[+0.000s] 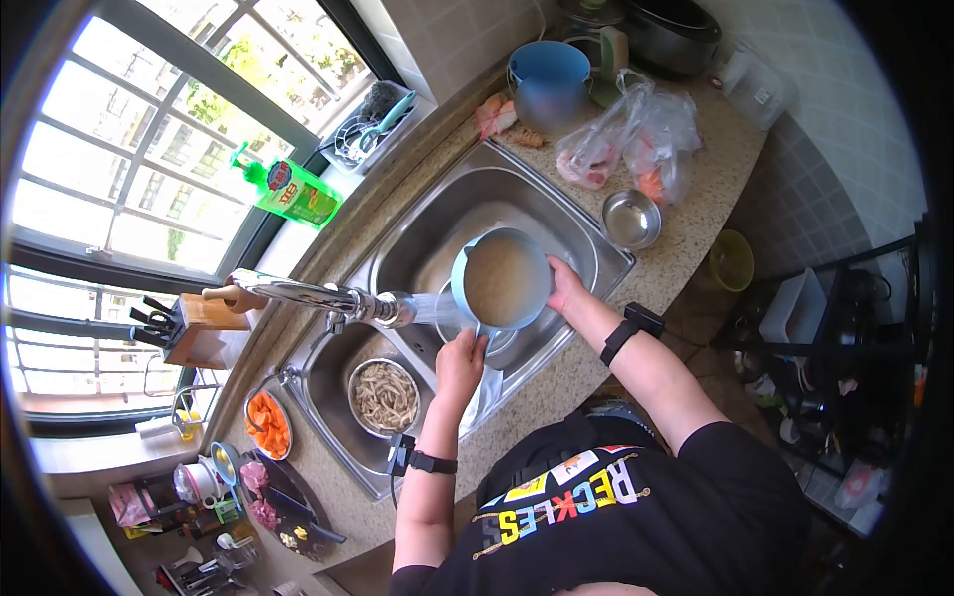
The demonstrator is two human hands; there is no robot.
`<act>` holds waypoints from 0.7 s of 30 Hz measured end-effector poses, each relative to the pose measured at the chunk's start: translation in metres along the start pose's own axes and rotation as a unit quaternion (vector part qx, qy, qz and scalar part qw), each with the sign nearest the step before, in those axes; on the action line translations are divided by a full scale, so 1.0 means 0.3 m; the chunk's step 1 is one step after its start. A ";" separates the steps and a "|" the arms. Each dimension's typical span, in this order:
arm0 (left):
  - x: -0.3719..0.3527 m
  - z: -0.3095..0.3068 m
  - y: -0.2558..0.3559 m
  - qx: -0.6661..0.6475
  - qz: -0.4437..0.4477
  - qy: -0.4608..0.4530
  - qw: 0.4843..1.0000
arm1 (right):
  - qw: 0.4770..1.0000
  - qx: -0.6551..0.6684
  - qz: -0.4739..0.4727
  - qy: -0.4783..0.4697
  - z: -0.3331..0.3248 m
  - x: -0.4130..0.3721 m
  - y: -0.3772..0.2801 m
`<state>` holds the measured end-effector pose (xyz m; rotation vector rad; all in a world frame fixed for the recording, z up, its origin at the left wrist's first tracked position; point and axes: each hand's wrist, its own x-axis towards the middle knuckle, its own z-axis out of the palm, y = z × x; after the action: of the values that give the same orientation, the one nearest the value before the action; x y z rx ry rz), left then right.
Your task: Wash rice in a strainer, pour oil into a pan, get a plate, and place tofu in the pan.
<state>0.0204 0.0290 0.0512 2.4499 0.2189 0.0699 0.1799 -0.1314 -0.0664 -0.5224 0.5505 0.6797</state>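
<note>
A light blue pot [459, 281] holding cloudy, brownish liquid is over the far basin [393, 246] of the double sink. My left hand [462, 364] is closed around its handle. On the opposite side, my right hand [566, 287] grips the pot's rim and wall, its fingers partly hidden. The chrome faucet [353, 301] points toward the pot, with water spraying from its head near the pot's left side. In the near basin sits a metal bowl [355, 405] of pale, greyish-brown strips.
A bowl of orange chunks [267, 425] and a dark board [288, 507] with pinkish pieces stand left. A green soap bottle [298, 195] and knife block [204, 328] line the window side. Plastic bags [656, 129], a metal bowl [631, 219] and a blue container [550, 62] occupy the far counter.
</note>
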 end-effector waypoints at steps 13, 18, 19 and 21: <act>-0.020 0.006 -0.011 0.028 0.013 0.003 1.000 | 0.999 0.007 0.015 0.036 0.014 -0.033 0.008; -0.052 0.058 -0.075 -0.020 0.017 0.028 0.999 | 0.999 -0.018 0.004 0.046 -0.016 0.001 0.013; -0.068 0.066 -0.082 -0.112 -0.057 -0.001 0.992 | 0.995 -0.053 -0.003 0.080 0.013 -0.028 0.009; -0.100 0.081 -0.095 -0.205 -0.132 -0.025 0.970 | 0.989 -0.093 -0.008 0.112 0.036 -0.041 0.010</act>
<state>-0.0104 0.0305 0.0144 1.9910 0.4584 -0.0589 0.1729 -0.1282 -0.0517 -0.7833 0.6963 0.6649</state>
